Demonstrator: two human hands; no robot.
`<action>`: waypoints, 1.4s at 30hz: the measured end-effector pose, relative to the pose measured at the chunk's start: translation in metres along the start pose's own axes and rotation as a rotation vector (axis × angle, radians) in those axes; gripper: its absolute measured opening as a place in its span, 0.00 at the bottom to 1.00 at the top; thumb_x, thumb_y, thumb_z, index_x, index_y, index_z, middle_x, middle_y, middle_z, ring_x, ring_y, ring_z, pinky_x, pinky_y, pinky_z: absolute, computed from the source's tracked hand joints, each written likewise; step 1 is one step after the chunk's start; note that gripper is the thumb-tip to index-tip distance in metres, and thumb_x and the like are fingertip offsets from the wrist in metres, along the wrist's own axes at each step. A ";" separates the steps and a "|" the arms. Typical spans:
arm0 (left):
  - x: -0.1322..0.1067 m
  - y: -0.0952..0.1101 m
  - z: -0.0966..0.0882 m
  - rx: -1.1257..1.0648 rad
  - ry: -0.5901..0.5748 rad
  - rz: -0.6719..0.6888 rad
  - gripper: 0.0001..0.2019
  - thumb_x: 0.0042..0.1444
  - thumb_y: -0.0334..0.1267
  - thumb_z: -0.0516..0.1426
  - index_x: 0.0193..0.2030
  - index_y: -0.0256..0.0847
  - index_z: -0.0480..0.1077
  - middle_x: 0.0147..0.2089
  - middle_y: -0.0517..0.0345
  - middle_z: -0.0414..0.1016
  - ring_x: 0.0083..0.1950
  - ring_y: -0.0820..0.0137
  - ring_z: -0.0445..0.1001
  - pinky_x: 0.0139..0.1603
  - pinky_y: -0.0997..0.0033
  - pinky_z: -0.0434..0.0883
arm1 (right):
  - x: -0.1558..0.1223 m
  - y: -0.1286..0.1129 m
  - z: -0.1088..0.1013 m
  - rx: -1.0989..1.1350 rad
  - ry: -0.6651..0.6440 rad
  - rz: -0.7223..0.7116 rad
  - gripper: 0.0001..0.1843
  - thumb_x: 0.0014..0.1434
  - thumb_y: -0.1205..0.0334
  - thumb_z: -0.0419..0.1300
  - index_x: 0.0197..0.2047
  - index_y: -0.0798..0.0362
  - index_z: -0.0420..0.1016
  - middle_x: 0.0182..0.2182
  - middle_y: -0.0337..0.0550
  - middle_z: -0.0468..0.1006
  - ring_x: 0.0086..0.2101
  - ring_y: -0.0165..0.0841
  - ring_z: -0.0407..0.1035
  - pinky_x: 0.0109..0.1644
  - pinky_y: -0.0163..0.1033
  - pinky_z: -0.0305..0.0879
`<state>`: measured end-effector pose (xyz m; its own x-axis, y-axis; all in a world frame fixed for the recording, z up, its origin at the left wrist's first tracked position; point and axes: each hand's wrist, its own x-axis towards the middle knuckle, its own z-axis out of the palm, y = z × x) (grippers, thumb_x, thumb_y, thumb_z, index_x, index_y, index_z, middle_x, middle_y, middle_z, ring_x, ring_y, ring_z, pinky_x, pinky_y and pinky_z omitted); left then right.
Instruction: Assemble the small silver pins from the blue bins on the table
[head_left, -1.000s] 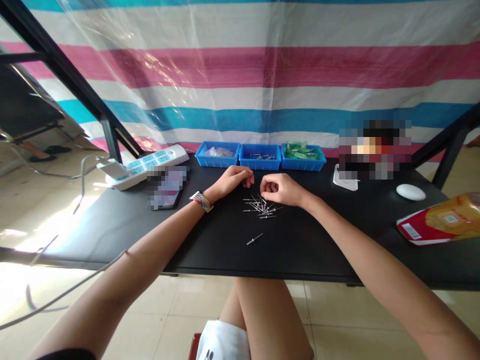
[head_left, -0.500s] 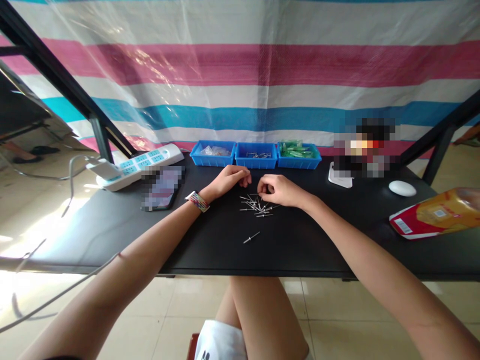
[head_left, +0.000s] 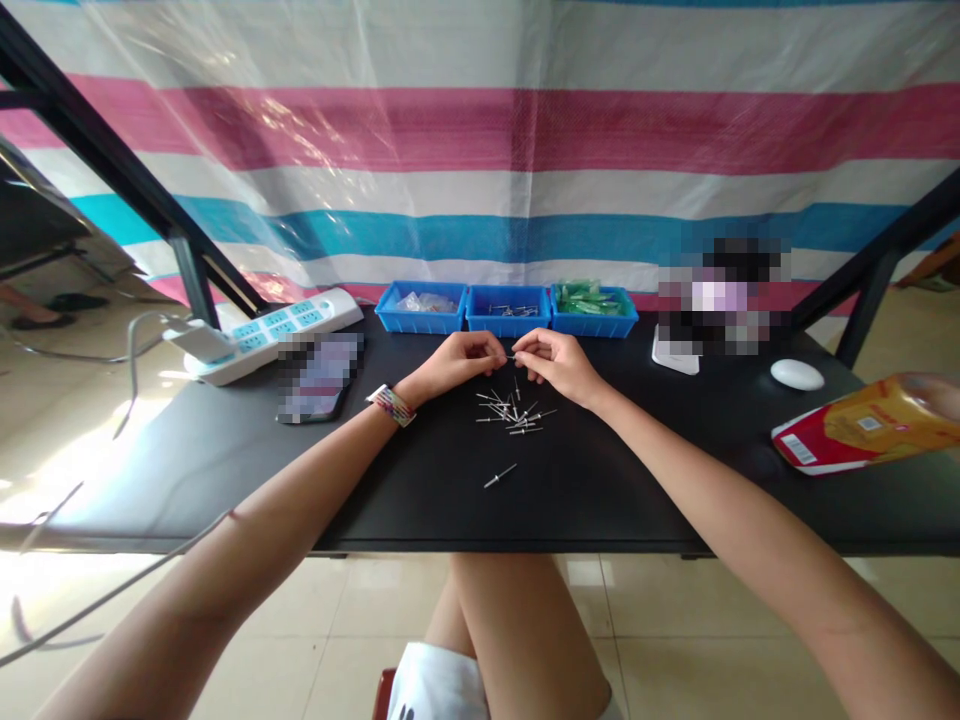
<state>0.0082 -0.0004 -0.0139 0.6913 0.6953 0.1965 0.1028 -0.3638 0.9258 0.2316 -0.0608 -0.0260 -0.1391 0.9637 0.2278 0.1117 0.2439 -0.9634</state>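
Observation:
My left hand (head_left: 469, 360) and my right hand (head_left: 555, 360) meet above the far side of the black table, fingertips pinched and almost touching. Between them shows a short bit of a thin silver blind rivet (head_left: 511, 357), its ends hidden by the fingers. Just below the hands lies a loose pile of several silver blind rivets (head_left: 514, 412). One single rivet (head_left: 500, 475) lies apart, nearer the front edge. Behind the hands stand three blue bins: the left bin (head_left: 421, 320) with clear bags, the middle bin (head_left: 508, 325) with rivets, the right bin (head_left: 594, 326) with green packets.
On the left of the table (head_left: 420, 500) are a white power strip (head_left: 296, 320) with a plug and cable, and a phone (head_left: 322, 380). To the right are a white flat box (head_left: 676, 355), a white oval object (head_left: 797, 375) and a red-and-yellow bottle (head_left: 862, 425) on its side.
My right hand has lifted from the pile with a rivet and moved up beside my left hand. The left fingers have turned toward it in a pinch.

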 end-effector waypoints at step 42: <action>0.001 0.000 0.000 -0.020 0.079 -0.044 0.29 0.66 0.65 0.59 0.34 0.36 0.77 0.27 0.54 0.77 0.29 0.71 0.74 0.33 0.72 0.72 | 0.006 -0.004 0.001 0.191 0.188 -0.017 0.16 0.48 0.54 0.77 0.30 0.51 0.74 0.26 0.34 0.75 0.23 0.28 0.72 0.25 0.35 0.76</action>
<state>0.0094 0.0006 -0.0141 0.6276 0.7575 0.1799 0.1168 -0.3201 0.9402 0.2289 -0.0558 -0.0207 0.0476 0.9672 0.2497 -0.0789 0.2528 -0.9643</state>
